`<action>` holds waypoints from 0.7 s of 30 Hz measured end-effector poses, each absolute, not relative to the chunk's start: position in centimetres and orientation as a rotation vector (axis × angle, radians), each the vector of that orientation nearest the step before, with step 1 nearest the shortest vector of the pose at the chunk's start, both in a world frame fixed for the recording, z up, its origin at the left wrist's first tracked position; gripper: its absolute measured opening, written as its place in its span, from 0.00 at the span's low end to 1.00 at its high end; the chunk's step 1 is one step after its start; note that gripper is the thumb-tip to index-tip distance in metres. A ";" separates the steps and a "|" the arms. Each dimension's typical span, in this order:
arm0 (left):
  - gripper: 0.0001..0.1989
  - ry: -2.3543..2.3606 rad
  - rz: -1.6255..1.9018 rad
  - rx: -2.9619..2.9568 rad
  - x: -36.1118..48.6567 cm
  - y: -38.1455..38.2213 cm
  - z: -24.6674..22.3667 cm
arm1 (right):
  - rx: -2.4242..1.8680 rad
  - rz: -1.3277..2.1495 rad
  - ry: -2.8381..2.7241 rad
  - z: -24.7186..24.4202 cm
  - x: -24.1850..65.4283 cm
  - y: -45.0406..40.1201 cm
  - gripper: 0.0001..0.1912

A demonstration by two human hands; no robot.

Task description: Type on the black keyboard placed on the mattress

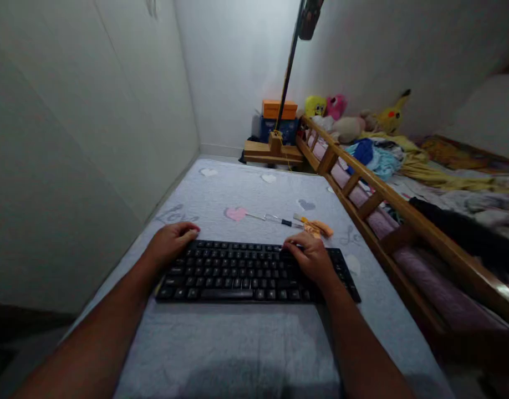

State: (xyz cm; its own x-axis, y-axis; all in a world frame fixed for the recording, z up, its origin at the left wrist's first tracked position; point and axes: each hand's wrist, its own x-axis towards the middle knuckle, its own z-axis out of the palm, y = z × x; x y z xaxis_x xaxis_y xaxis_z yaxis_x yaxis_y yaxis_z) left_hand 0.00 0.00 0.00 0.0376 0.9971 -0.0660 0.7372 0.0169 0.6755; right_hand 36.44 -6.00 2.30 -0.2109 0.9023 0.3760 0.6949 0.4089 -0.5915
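A black keyboard [233,271] lies flat on a cloth patterned with hearts and lettering. My left hand [170,244] is closed about its far left corner, with the thumb along the back edge. My right hand [310,256] is over the right part of the keys, its fingers bent and pressed together near the back row. Whatever those fingertips hold, if anything, is too small to make out. Just behind the keyboard lie a thin metal rod [255,216], a wire-ended tool with a dark collar [286,222] and a crumpled orange cloth [319,228].
The patterned cloth [238,343] covers the surface under the keyboard. A wooden bed rail [375,183] runs along the right, with clothes and plush toys beyond. A pale panel [92,138] closes the left side. At the back, a pole [291,64] rises from a wooden base [258,149].
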 end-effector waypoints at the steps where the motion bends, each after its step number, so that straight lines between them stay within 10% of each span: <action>1: 0.23 1.751 0.620 1.777 0.0 0.1 -0.1 | -1.354 0.395 -1.976 2.3 36.5 -6.0 0.06; 21: 0.21 1.741 0.677 1.782 0.1 0.1 -0.1 | -1.383 0.390 -1.933 2.4 37.5 -6.1 0.07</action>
